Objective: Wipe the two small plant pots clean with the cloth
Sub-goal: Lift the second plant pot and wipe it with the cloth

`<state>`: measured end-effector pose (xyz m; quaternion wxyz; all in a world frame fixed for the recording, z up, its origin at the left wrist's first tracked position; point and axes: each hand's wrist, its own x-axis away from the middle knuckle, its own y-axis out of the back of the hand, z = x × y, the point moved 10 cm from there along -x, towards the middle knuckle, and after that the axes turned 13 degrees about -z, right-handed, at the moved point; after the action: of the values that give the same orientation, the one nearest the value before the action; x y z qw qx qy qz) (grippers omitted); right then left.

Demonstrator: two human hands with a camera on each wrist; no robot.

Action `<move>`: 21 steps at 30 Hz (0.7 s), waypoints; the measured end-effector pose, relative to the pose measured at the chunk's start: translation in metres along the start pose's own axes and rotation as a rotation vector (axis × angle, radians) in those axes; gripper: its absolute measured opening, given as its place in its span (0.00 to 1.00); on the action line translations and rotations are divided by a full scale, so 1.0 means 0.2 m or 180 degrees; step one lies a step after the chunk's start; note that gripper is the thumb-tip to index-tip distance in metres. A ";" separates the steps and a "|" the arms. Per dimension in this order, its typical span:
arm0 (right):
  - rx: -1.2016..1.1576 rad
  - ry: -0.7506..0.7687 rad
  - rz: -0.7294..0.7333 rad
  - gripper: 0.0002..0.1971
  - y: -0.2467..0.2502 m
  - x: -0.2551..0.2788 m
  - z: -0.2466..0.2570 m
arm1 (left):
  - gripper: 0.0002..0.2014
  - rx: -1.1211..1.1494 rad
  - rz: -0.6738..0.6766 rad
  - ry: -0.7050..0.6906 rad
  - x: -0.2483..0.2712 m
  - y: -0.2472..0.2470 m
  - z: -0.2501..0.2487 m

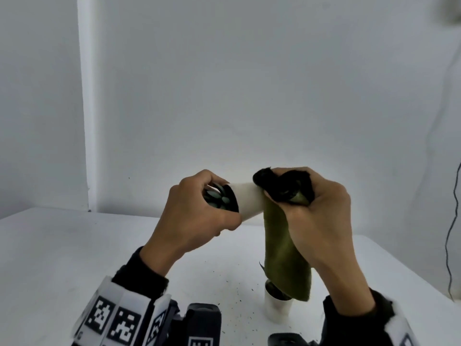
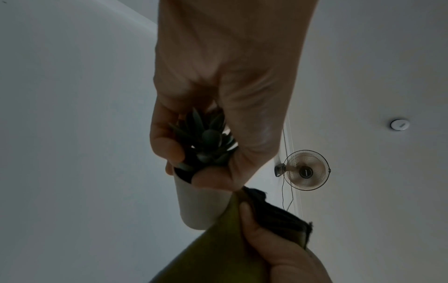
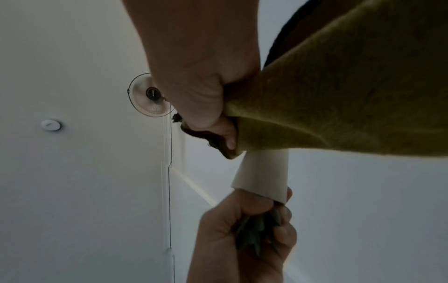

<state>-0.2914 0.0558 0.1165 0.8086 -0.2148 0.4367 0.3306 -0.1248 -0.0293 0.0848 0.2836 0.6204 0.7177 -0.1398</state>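
The pot point(image 1: 247, 203) is held up in the air above the table point(image 1: 74, 250), tipped on its side with its mouth toward the person's left and its base toward the right. It is a small white tapered cup, plain and matte, with a dark green succulent point(image 2: 206, 141) of pointed leaves filling its mouth. The left hand point(image 1: 192, 218) grips it at the rim, fingers and thumb curled round the mouth and over the leaves. The right hand point(image 1: 316, 216) is clamped on the cloth point(image 1: 287, 255), bunched in the fist and pressed against the pot's base end. The cloth is olive green on one face and dark, almost black, on the other; a long flap hangs straight down from the fist.

Below that flap stands the second pot point(image 1: 278, 305), upright on the table near its front edge. It is white too, and the cloth's lower end covers most of its mouth, so whether they touch cannot be told. Dark crumbs point(image 1: 234, 290) are scattered on the white tabletop to its left. The table's far edge meets a plain white wall point(image 1: 249, 96) close behind the hands; its right edge runs diagonally just beyond the right wrist, and a thin cable point(image 1: 451, 233) hangs there. To the left the tabletop stretches wide. The wrist views show a fan point(image 2: 306, 170) mounted high up.
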 end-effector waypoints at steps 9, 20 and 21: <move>-0.0011 0.0826 0.0500 0.17 -0.14 0.09 0.15 | 0.21 0.0393 -0.0342 0.0102 -0.05 0.07 0.04; 0.0161 -0.0432 -0.0331 0.12 0.02 0.01 -0.09 | 0.24 -0.0342 -0.0092 -0.0565 -0.04 0.04 -0.01; 0.0160 -0.0402 -0.0316 0.12 0.02 0.01 -0.08 | 0.24 -0.0394 -0.0055 -0.0595 -0.03 0.03 -0.02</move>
<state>-0.3028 0.0485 0.1056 0.8551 -0.1945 0.3818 0.2920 -0.1190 -0.0316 0.0922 0.3858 0.5797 0.7008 -0.1549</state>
